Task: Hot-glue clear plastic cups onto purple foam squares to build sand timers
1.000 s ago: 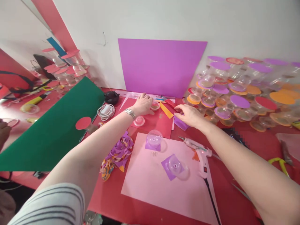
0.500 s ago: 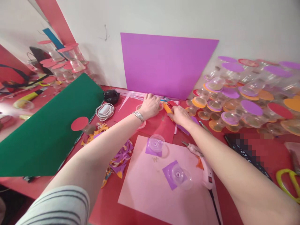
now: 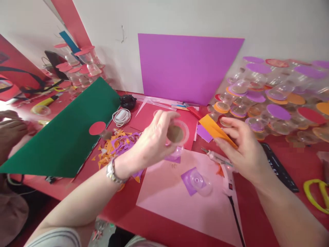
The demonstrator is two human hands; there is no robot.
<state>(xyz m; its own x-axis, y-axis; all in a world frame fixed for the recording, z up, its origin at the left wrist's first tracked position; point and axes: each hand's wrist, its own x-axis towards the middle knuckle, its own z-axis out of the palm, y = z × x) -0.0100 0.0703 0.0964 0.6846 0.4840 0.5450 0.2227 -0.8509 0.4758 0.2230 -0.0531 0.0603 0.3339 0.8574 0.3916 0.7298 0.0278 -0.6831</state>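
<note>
My left hand (image 3: 160, 132), with a watch at the wrist, is closed round a small clear plastic cup (image 3: 178, 132), its round mouth turned toward me. In my right hand (image 3: 238, 147), orange paper pieces (image 3: 214, 127) are pinched between thumb and fingers. Below the hands lies a pink sheet (image 3: 164, 199). On it, a clear cup stands on a purple paper square (image 3: 189, 183). Another purple square (image 3: 172, 159) with a cup on it is partly behind my left hand. A glue gun (image 3: 227, 175) lies under my right hand.
Many clear cups with coloured discs (image 3: 277, 99) are stacked at the right. Yellow-handled scissors (image 3: 316, 195) lie at the right edge. A green board (image 3: 69, 133) leans at the left, beside paper scraps (image 3: 113, 147). Another person's hands (image 3: 11, 127) show at the far left.
Both hands have come back toward me from the far side of the table. My left hand has lifted a clear cup, and my right hand has brought up orange paper.
</note>
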